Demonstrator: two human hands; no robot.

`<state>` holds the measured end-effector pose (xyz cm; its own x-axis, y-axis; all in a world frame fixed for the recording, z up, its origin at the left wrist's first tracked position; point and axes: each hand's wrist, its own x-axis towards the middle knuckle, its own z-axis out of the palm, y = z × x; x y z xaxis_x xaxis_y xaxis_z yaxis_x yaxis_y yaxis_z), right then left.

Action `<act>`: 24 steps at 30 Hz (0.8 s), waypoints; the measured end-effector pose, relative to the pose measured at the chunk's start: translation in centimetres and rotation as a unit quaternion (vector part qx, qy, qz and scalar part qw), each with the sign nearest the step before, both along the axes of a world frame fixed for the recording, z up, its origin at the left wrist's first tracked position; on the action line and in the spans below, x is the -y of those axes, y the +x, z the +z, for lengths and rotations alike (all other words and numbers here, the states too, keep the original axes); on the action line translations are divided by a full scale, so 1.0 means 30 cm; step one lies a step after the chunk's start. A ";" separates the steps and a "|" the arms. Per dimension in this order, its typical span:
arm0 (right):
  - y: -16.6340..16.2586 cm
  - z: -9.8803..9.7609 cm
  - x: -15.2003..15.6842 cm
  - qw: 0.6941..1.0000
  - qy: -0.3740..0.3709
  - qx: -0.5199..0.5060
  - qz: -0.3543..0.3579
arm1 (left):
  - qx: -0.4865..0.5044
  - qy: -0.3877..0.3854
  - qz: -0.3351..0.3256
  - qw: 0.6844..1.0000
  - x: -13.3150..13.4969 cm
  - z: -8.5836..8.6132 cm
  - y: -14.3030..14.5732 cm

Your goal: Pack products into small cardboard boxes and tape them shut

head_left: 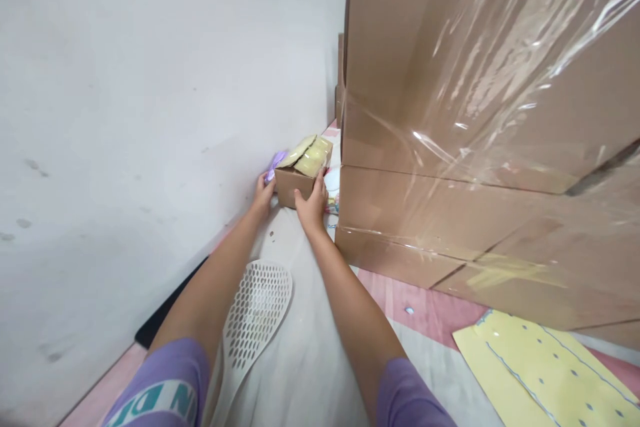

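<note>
A small brown cardboard box (291, 189) with yellowish tape over its top flaps sits beside the wall, and one flap edge is slightly raised. My left hand (264, 193) is closed against its left side, with the fingers partly hidden. My right hand (313, 203) grips the near right corner, thumb on the front face and fingers along the side. A shiny purple wrapper or bag (276, 163) lies at the box's left, right by my left fingertips. Between my forearms lies a white perforated paddle (260, 293), its handle running toward me.
Large cardboard boxes (425, 107) wrapped in clear plastic form a tall stack on the right. A white wall (150, 80) bounds the left. Yellow dotted sheets (545, 367) lie at lower right. A dark flat object (173, 303) rests along the wall's base.
</note>
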<state>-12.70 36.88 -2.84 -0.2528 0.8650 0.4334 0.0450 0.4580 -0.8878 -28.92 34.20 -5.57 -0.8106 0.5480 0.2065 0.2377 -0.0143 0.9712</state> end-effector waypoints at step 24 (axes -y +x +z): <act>0.376 0.433 0.698 0.957 0.241 0.024 0.157 | 0.012 0.162 0.112 0.980 0.920 0.290 0.359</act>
